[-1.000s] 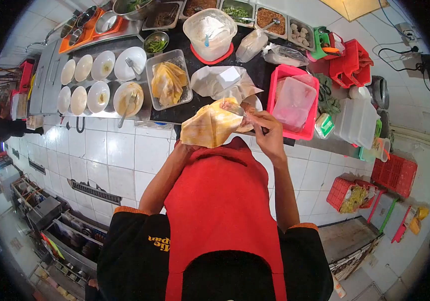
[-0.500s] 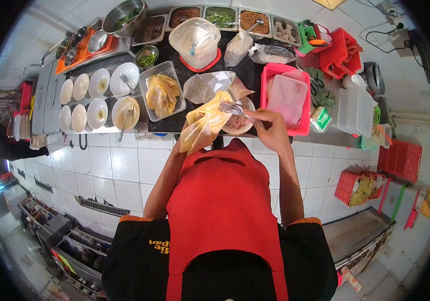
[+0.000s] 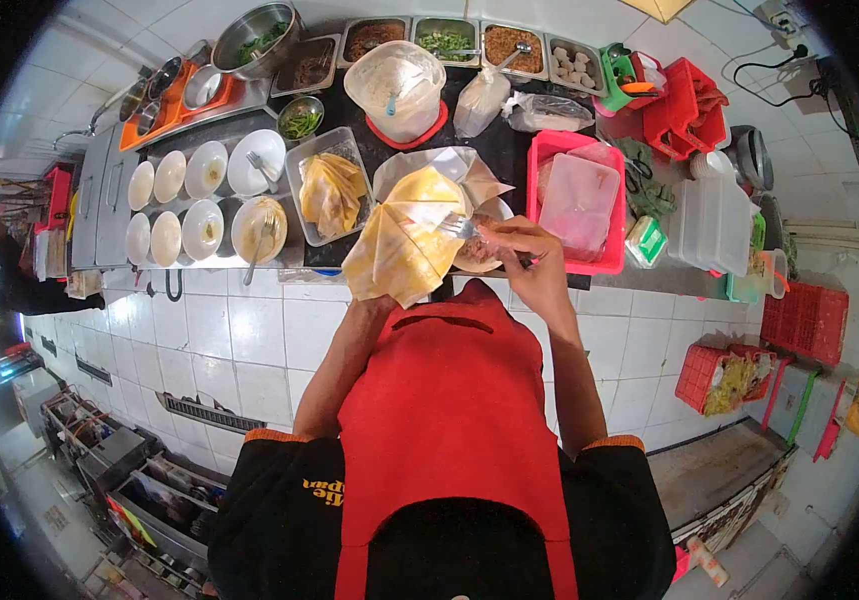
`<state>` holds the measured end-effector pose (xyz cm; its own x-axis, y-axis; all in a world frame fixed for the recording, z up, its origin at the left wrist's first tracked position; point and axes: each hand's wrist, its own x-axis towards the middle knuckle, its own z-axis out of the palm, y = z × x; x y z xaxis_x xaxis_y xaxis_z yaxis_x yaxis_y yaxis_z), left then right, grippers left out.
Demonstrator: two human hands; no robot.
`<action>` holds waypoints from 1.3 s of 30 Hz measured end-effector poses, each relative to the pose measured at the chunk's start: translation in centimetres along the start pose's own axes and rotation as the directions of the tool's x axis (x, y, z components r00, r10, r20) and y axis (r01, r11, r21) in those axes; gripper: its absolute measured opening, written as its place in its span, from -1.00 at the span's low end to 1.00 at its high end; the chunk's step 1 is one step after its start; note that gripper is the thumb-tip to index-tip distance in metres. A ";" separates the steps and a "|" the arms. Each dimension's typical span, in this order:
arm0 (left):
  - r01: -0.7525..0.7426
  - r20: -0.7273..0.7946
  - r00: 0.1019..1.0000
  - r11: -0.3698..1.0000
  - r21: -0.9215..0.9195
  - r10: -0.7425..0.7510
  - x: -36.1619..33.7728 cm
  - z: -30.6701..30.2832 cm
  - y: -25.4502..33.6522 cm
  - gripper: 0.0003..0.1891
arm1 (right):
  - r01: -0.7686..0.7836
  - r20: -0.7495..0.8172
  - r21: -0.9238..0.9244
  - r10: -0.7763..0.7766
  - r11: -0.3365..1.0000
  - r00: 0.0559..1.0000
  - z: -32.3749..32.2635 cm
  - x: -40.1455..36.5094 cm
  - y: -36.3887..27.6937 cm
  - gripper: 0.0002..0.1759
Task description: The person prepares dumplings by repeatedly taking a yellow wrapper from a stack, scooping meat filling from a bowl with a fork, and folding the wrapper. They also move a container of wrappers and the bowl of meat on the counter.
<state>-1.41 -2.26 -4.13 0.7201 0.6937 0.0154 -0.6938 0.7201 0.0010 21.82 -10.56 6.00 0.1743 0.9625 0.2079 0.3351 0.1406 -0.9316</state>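
Observation:
A fan of yellow wonton wrappers rests on my left hand. Most of that hand's fingers are hidden beneath the sheets. My right hand is closed around a fork, whose tines are against the right side of the wrappers. Just under the fork, a bowl holds pinkish minced meat. Behind it lies an opened sheet of wrapping paper. To the left, a clear plastic tray contains more folded yellow wrappers.
White bowls stand in two rows on the left, one with a fork. Behind are a white tub and several metal food pans. A pink basket with a lidded box sits right of my right hand.
My left hand has turned and lifted the wrappers, so they spread flatter toward the camera. The fork has stayed close to them, over the bowl.

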 end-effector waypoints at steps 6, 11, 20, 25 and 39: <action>-0.033 -0.172 0.982 0.963 0.268 0.082 -0.3 -1.6 0.4 -0.38 | -0.182 0.085 0.082 0.175 0.980 0.981 -2.4 0.6 -0.6 -0.68; 0.220 -0.099 0.974 0.963 0.158 -0.206 -0.5 -3.4 -0.7 -0.31 | -0.226 0.066 -0.036 0.228 0.973 0.971 0.7 1.7 -2.2 -0.74; 0.152 0.146 0.970 0.952 0.265 -0.196 -0.7 -11.0 -0.5 -0.36 | -0.056 0.190 -0.053 0.066 0.997 0.980 6.2 0.1 -5.0 -0.65; 0.210 -0.317 0.912 0.961 -0.182 -0.259 -2.1 -9.0 1.5 -0.35 | -0.183 0.098 -0.069 0.190 0.981 0.977 2.3 -1.7 1.9 -0.64; 0.217 -0.359 0.933 0.825 0.522 -0.018 -4.8 -16.1 0.3 -0.56 | -0.284 -0.045 -0.813 0.432 0.509 0.901 2.6 -4.8 8.4 -0.76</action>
<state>-4.89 -5.18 -20.35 0.6884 0.6383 -0.3445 -0.4214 0.7385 0.5263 21.38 -13.42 -3.58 0.3432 0.9174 -0.2015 0.8733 -0.3907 -0.2910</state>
